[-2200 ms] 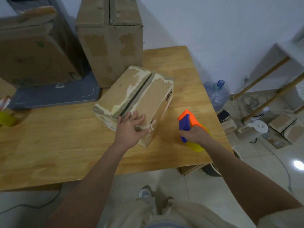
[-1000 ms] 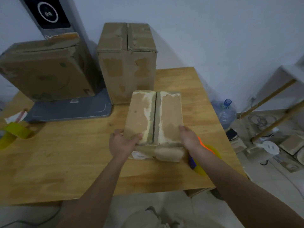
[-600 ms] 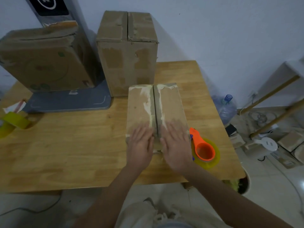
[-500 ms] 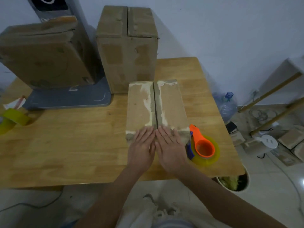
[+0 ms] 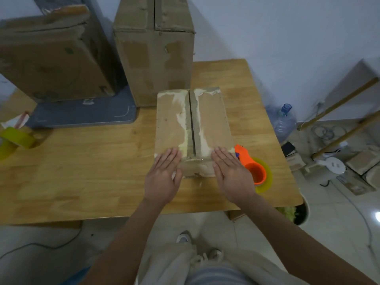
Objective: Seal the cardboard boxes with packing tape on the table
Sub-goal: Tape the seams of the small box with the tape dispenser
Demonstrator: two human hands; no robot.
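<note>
- The box lies on the tabletop straight ahead of both hands, its top seam running away from the person between them.
- The left hand lies flat and open on the near left corner of the box; the right hand lies flat and open on the near right corner. The hands are apart and grip nothing.
- The flaps meet along the seam, which shows torn paper and old tape marks; I see no fresh tape across it.
- The tape dispenser, orange with a yellowish roll, rests just right of the right hand.
- Judgement: the box looks light and fairly stiff, though its worn skin may hold tape poorly. Pressing both flaps down beside the seam should steady it.
- Two bigger boxes stand beyond the hands, and another roll sits far left.
</note>
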